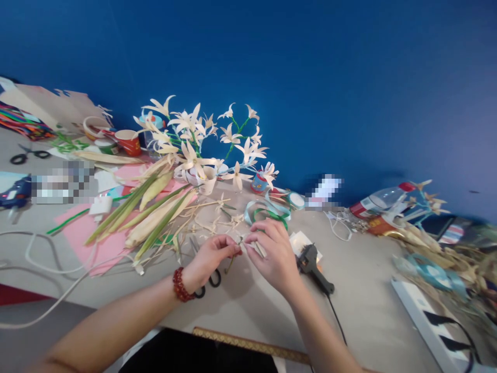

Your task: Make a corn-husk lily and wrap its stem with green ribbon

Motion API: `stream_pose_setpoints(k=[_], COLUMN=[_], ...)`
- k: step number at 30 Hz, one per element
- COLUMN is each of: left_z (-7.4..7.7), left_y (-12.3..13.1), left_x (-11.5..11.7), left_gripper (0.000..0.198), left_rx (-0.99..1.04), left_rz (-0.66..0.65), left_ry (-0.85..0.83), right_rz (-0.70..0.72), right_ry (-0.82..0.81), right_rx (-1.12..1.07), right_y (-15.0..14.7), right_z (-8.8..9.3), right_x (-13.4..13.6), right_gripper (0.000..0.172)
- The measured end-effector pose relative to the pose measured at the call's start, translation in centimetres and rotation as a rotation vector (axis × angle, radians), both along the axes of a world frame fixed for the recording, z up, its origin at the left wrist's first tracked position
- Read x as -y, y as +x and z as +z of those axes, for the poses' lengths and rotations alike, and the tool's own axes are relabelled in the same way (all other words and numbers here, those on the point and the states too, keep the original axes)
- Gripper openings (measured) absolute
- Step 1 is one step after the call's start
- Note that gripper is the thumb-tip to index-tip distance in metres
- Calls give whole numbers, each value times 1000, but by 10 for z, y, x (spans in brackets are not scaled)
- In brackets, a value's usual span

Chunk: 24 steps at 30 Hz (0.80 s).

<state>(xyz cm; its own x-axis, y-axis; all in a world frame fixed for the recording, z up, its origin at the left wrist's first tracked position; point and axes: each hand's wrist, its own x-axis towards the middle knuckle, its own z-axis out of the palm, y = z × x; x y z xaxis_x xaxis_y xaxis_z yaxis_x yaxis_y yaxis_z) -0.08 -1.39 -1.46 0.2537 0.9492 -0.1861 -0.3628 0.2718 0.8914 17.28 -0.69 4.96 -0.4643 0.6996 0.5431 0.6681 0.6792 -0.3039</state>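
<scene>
My left hand (212,256), with a red bead bracelet (179,285) on its wrist, pinches one end of a small pale leaf piece (248,244) over the grey table (368,290). My right hand (272,251) pinches the other end of it, fingers pressed together. Black-handled scissors (209,280) lie under my left hand. A black glue gun (314,267) lies just right of my right hand. Long green and straw-coloured leaf strips (151,212) lie on pink paper (97,238) to the left.
A bunch of cream paper-like flowers (202,140) stands in cups at the back by the blue wall. Green and blue ribbon (267,210), a plastic bottle (380,199), a power strip (430,321), white cables (46,264), another pair of scissors (27,154) and red cups (128,141) lie around.
</scene>
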Motion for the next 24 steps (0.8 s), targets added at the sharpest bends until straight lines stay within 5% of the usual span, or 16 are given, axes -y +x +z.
stream_pose_setpoints(k=[24], left_z=[-5], left_y=[0], left_x=[-1], left_gripper=[18], left_rx=[11], left_rz=[-29], left_ry=[52], right_rz=[3], right_ry=[108], right_rx=[107], right_y=[-5], right_z=[-2], right_x=[-3], right_gripper=[7])
